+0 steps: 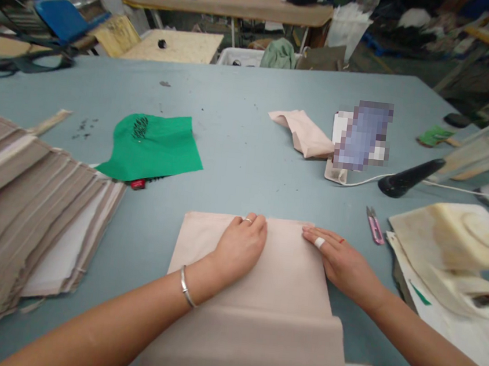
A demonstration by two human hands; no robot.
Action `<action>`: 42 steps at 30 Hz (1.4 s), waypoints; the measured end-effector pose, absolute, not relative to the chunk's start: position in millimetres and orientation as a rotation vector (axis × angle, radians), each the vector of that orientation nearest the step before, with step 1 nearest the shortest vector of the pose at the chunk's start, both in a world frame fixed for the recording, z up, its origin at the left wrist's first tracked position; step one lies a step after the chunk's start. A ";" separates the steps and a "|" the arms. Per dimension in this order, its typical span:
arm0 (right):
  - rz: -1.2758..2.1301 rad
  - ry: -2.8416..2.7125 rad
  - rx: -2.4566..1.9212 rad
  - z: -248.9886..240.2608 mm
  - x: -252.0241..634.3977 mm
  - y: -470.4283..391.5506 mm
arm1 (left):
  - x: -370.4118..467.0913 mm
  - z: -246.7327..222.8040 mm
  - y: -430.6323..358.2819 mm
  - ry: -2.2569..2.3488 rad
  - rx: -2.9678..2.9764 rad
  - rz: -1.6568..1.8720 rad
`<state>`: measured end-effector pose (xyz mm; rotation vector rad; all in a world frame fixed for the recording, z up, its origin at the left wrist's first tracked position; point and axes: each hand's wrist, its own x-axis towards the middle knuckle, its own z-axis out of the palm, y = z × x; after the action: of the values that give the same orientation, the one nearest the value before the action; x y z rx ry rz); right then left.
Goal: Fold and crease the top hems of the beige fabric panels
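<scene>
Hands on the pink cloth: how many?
2: the left hand lies on the pink cloth near its far edge; the right hand is at its far right corner.

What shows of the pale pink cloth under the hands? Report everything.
The smooth-looking pale pink cloth lies on the blue-grey tabletop, far edge fairly straight, a raised ridge crossing its nearer part, near end out of frame. The curled left hand rests on it; the right hand touches its far right corner.

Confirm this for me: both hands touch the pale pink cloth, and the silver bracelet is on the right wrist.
Wrong wrist: the head view shows the silver bracelet on the left wrist. The left hand and right hand do touch the pale pink cloth.
</scene>
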<state>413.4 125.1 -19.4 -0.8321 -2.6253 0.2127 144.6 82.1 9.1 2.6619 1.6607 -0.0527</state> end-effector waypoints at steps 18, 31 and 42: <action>0.439 -2.790 -1.443 -4.2 378.6 187.1 | -9.0 -10.7 17.5 2.069 1.998 0.787; 0.497 -2.666 -1.446 7.0 376.5 172.3 | 23.7 20.3 73.8 1.901 2.233 0.099; 0.270 -2.739 -0.759 49.7 426.0 25.6 | 6.2 28.4 -35.9 1.575 2.535 0.690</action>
<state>426.0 25.6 49.7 -0.7590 -2.7394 0.2698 6.2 -35.9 28.4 2.5349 1.5751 0.6903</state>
